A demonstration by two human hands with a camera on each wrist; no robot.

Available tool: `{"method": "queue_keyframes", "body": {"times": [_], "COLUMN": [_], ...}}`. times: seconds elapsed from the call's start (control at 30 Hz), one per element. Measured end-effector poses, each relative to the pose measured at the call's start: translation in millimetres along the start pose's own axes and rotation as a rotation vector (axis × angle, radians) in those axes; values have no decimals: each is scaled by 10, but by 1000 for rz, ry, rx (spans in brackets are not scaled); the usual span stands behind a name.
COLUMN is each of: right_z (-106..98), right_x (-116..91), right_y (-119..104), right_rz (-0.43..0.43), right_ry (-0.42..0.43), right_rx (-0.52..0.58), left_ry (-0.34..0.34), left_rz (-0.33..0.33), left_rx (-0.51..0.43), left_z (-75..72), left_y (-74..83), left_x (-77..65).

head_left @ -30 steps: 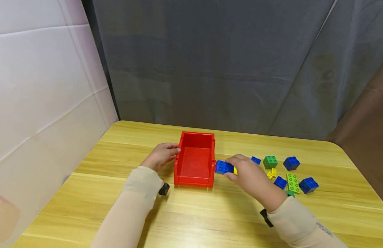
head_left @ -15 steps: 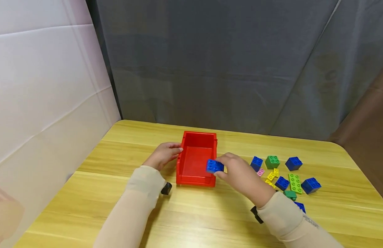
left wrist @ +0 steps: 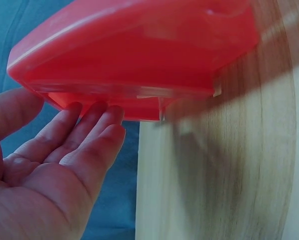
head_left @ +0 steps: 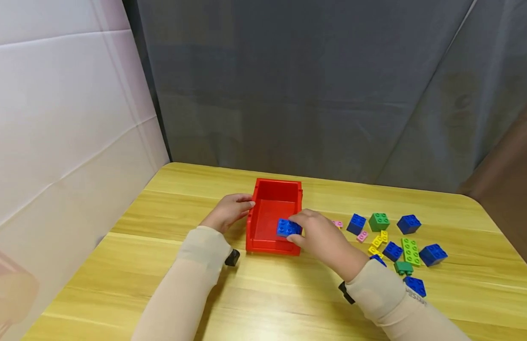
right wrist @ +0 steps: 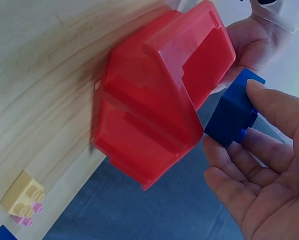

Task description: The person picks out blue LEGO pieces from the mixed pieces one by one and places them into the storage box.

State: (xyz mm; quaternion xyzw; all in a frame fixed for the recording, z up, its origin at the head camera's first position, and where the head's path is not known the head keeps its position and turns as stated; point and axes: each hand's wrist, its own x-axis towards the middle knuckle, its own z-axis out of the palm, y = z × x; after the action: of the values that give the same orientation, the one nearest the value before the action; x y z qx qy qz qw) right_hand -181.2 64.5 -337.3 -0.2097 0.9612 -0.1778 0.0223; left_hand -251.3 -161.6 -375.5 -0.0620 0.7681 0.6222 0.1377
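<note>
**Blue block (head_left: 286, 228) poised above the red bin (head_left: 279, 191)**

Just right of centre in the head view, the right hand (head_left: 321, 237) pinches the block between thumb and fingers, its studs facing up. Gripping only one end leaves the other end free over the bin's right side, probably so the fingers stay clear of the rim. Whether block and rim touch, I cannot tell.

The left hand (head_left: 227, 212), left of the bin, lies against its outer wall, fingers loosely bent rather than clenched; that light contact likely steadies the bin.

The bin sits mid-frame on the wooden counter (head_left: 263, 293), its lower front facing the person, which presumably makes reaching in easier. At right lie a green block (head_left: 379, 222), a lime block (head_left: 410, 252) and yellow pieces (head_left: 377, 242), apparently within the right hand's reach.
</note>
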Motion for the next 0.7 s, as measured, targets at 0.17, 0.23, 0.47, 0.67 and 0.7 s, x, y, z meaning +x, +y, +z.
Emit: {"method": "queue_keyframes", "body": {"times": [0.17,0.23,0.47,0.67,0.7], "right_z": [16,27,65,101,104], "right_x": [47,70,136,176,180], "right_y": [-41,-55,-82,-72,-73], "right_rz": [-28,-32,-35,-59,-63], "right_ry": [4,1,-22,-27,-28], "right_rx": [-3,-8,-41,-72,-75], "left_ry": [8,9,12,17,16], "left_rz": [-14,-16,-26,-30,-26], "left_rx": [17,19,28,42,42], "left_z": [-8,-10,20,28,28], "left_y": [10,13,15,14,14], "left_x": [-5,-7,-21,-28,-30]}}
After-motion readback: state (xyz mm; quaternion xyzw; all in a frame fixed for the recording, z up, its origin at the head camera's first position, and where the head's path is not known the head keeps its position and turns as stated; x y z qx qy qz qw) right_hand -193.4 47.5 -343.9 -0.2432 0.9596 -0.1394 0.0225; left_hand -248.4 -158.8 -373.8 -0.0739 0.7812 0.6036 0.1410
